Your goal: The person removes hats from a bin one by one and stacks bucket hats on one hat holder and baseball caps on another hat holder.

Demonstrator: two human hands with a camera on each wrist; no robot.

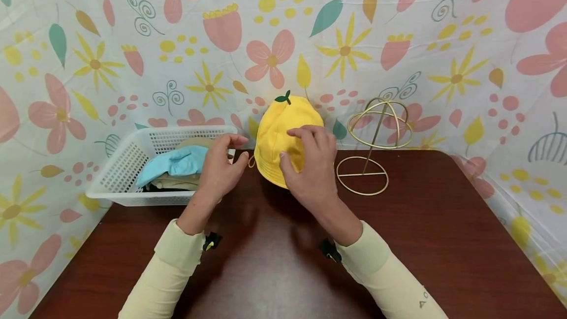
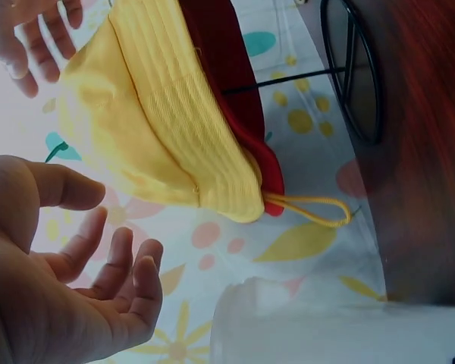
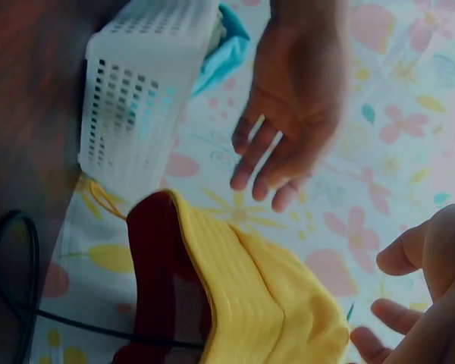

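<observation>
A yellow bucket hat point(image 1: 275, 134) with a green leaf tip stands at the back of the table. Its dark red inside point(image 3: 161, 265) and a yellow cord loop point(image 2: 318, 208) show from below. A thin stem of a wire stand point(image 2: 303, 77) runs up into the hat, mostly hidden in the head view. My left hand point(image 1: 223, 164) hovers to the hat's left, fingers loosely bent, holding nothing. Before the hat's right side is my right hand point(image 1: 314, 166), thumb and fingers spread apart; a small gap separates it from the crown in the right wrist view.
At the left a white perforated basket point(image 1: 121, 181) holds a light blue hat point(image 1: 174, 164) and beige cloth items. A bare gold wire hat stand point(image 1: 374, 146) stands right of the yellow hat. Behind the table point(image 1: 425, 220) hangs a flowered cloth point(image 1: 274, 14).
</observation>
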